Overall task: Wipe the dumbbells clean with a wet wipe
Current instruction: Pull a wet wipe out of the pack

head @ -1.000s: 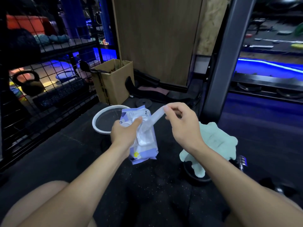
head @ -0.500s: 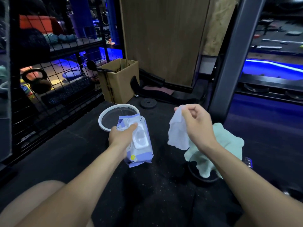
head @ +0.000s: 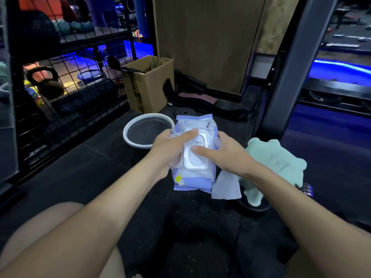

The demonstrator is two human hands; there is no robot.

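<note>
The wet wipe (head: 225,185) hangs below the right hand (head: 226,155), apparently tucked under its curled outer fingers, while that hand's forefinger presses the lid of the wipe pack (head: 195,153), which the left hand (head: 170,151) grips from the side — a loose pinch could drop the wipe onto the gritty floor (head: 90,177). The dumbbell (head: 308,189) lies just right of the right hand, mostly hidden under a green cloth (head: 277,161), so it needs uncovering first. Beyond the left hand, a white bowl (head: 128,127) looks empty, and a cardboard box (head: 148,87) stands open — contents unclear.

Bowl (head: 128,135) left of wipe pack (head: 195,175); cloth (head: 279,159) right
</note>
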